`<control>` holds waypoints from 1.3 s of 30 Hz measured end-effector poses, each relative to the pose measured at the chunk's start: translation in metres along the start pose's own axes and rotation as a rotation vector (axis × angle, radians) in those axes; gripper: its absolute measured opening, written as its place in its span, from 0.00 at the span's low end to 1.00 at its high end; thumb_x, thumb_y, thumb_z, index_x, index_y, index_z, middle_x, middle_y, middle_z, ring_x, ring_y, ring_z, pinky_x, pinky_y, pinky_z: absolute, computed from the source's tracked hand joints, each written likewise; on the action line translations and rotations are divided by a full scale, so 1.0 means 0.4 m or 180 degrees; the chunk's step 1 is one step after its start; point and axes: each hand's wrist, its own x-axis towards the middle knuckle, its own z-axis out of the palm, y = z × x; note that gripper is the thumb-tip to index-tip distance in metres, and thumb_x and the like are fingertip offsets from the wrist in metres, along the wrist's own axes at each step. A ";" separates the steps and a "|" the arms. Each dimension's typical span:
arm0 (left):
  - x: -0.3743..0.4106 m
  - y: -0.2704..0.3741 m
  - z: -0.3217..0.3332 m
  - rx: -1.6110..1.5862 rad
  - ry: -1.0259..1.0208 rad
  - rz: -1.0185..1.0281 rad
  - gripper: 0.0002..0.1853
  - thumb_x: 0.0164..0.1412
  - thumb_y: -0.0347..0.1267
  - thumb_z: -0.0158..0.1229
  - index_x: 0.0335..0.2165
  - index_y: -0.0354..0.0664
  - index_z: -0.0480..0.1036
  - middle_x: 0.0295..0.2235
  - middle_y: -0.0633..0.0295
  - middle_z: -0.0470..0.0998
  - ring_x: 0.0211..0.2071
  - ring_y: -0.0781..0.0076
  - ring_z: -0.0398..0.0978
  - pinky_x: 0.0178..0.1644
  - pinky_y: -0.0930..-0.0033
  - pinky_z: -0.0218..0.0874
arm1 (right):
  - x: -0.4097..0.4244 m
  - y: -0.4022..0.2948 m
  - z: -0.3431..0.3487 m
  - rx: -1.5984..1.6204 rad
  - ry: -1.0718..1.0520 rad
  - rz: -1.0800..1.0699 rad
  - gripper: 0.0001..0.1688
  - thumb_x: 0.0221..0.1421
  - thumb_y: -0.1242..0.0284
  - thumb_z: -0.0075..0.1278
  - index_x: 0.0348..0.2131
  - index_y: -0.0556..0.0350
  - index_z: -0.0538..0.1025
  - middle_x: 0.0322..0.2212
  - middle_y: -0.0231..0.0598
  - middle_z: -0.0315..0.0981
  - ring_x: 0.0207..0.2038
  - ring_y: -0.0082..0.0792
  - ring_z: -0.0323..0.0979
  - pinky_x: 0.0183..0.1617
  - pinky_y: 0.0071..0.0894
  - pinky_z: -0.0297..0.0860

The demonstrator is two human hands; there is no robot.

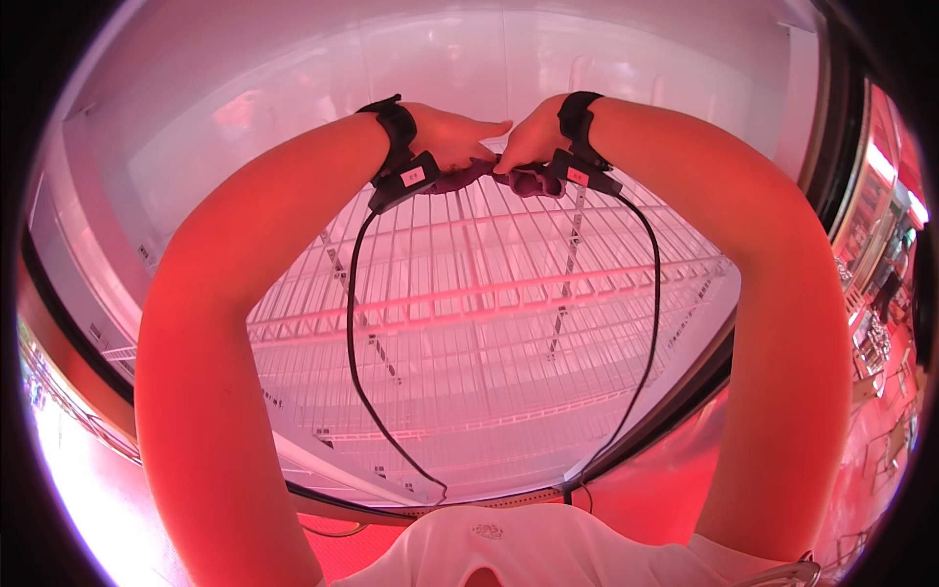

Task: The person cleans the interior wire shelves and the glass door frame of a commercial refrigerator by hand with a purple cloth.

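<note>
Both my hands reach forward into a white-lined cabinet, close together above a wire shelf. A dark purple cloth [539, 184], crumpled and folded, is bunched between them. My left hand [449, 138] grips the cloth's left part, its thumb sticking out towards the other hand. With bent fingers, my right hand [530, 141] pinches the cloth near its middle. A loose fold hangs under the right wrist. The wire shelf [469, 308] lies below, made of thin white rods. Some fingertips are hidden behind the cloth and hands.
Each wrist carries a strapped black device [405, 182] with a thin black cable [352, 308] looping down towards my body. More wire shelving and slotted metal strips [565, 293] show lower in the cabinet. Its dark-edged frame [843, 132] curves at the right, with cluttered goods beyond.
</note>
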 end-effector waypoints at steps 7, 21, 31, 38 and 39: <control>0.044 -0.046 -0.011 -0.0064 0.0176 0.0113 0.34 0.63 0.62 0.31 0.53 0.53 0.65 0.23 0.76 0.61 0.25 0.84 0.56 0.29 0.78 0.49 | 0.058 -0.008 -0.005 0.0270 -0.0016 0.0009 0.18 0.56 0.53 0.46 0.29 0.48 0.73 0.24 0.24 0.71 0.26 0.22 0.65 0.33 0.29 0.62; 0.097 -0.091 0.012 -0.0829 0.0569 0.0474 0.36 0.63 0.62 0.27 0.46 0.51 0.71 0.20 0.77 0.52 0.21 0.85 0.48 0.26 0.78 0.42 | 0.131 0.012 -0.033 0.0448 -0.0047 0.0016 0.19 0.55 0.51 0.45 0.34 0.45 0.71 0.24 0.26 0.69 0.28 0.24 0.65 0.35 0.32 0.61; 0.008 -0.036 0.022 -0.0418 0.0404 0.0900 0.34 0.63 0.63 0.25 0.46 0.54 0.67 0.19 0.77 0.54 0.19 0.84 0.48 0.24 0.78 0.40 | 0.009 -0.027 -0.020 -0.0088 0.0270 0.0369 0.19 0.56 0.51 0.45 0.33 0.44 0.73 0.26 0.29 0.72 0.28 0.25 0.66 0.34 0.32 0.59; 0.028 -0.048 0.000 -0.0537 0.0341 0.0734 0.39 0.59 0.67 0.23 0.50 0.54 0.65 0.21 0.75 0.54 0.21 0.83 0.49 0.27 0.77 0.42 | -0.002 -0.038 -0.027 -0.0352 0.0138 0.0124 0.19 0.57 0.54 0.45 0.29 0.48 0.74 0.24 0.27 0.73 0.28 0.22 0.70 0.33 0.30 0.61; 0.032 -0.043 0.002 -0.0537 0.0321 0.0689 0.40 0.59 0.68 0.23 0.50 0.54 0.65 0.22 0.76 0.54 0.22 0.83 0.50 0.28 0.77 0.43 | -0.002 -0.030 -0.026 -0.0248 0.0115 0.0161 0.19 0.57 0.54 0.45 0.30 0.49 0.75 0.25 0.27 0.74 0.29 0.22 0.71 0.33 0.30 0.62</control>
